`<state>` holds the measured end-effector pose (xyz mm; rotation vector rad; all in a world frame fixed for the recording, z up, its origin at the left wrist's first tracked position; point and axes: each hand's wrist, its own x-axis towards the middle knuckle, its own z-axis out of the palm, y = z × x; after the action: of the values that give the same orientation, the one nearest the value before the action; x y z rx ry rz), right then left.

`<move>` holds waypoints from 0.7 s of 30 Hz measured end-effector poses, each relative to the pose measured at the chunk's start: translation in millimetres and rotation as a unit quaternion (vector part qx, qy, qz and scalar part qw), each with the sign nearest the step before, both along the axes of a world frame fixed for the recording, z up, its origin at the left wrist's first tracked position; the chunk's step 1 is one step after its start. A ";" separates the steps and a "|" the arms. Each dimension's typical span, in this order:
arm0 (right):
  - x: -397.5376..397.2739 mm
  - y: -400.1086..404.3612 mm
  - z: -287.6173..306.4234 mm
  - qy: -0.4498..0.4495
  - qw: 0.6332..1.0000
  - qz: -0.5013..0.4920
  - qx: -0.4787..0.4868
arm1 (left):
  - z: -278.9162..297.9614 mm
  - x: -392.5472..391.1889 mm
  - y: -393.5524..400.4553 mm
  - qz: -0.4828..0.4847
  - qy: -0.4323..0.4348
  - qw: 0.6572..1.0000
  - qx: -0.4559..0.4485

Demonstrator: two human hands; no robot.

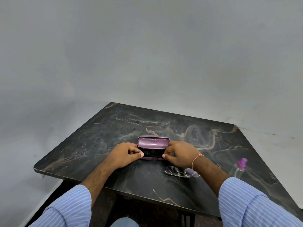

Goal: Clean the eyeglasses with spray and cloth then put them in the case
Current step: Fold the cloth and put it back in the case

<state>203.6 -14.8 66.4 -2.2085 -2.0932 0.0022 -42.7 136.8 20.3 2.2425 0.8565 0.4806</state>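
A purple glasses case (153,142) stands open in the middle of the dark marble table (188,128), its lid raised toward the far side and its inside dark. My left hand (125,154) grips the case's left end with thumb and fingers. My right hand (179,154) grips its right end the same way. Something black lies inside the case; I cannot tell what it is. The folded metal-framed eyeglasses (182,172) lie on the table just under my right wrist. A clear spray bottle (239,167) with a purple nozzle stands at the right.
The table's near edge (147,196) runs close to my body, and its left corner (35,167) juts out over the floor. A plain grey wall rises behind the table. Blue striped sleeves cover both my forearms.
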 end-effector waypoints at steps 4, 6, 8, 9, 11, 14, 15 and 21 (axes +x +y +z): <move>0.7 -1.7 -1.6 -0.002 1.000 -0.007 0.005 | -0.3 5.5 -1.8 0.023 0.008 1.000 0.020; 1.2 -0.8 -0.7 0.000 1.000 -0.016 0.004 | -1.7 6.4 -2.8 0.038 0.006 0.999 0.020; 2.8 0.8 0.0 0.010 0.999 -0.031 -0.005 | -4.4 7.9 -2.7 0.053 0.004 0.998 0.027; 3.2 2.1 1.0 0.018 0.999 -0.038 -0.011 | -4.9 8.6 -2.9 0.058 0.000 0.998 0.026; 5.6 5.1 2.3 0.042 0.997 -0.058 -0.024 | -4.0 10.5 -3.3 0.065 -0.013 0.998 0.009; 9.0 9.8 2.0 0.100 0.989 -0.098 -0.036 | -4.1 13.9 -3.1 0.087 -0.016 0.995 -0.041; 10.0 10.9 1.3 0.123 0.985 -0.113 -0.037 | -4.1 15.6 -3.0 0.099 -0.014 0.993 -0.059; 9.1 13.3 -1.8 0.210 0.962 -0.170 -0.034 | -3.7 20.8 3.6 0.142 -0.039 0.980 -0.135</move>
<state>212.7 -1.5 64.6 -2.3212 -1.5016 0.4762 -21.9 140.4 16.6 1.8521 1.1348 0.5428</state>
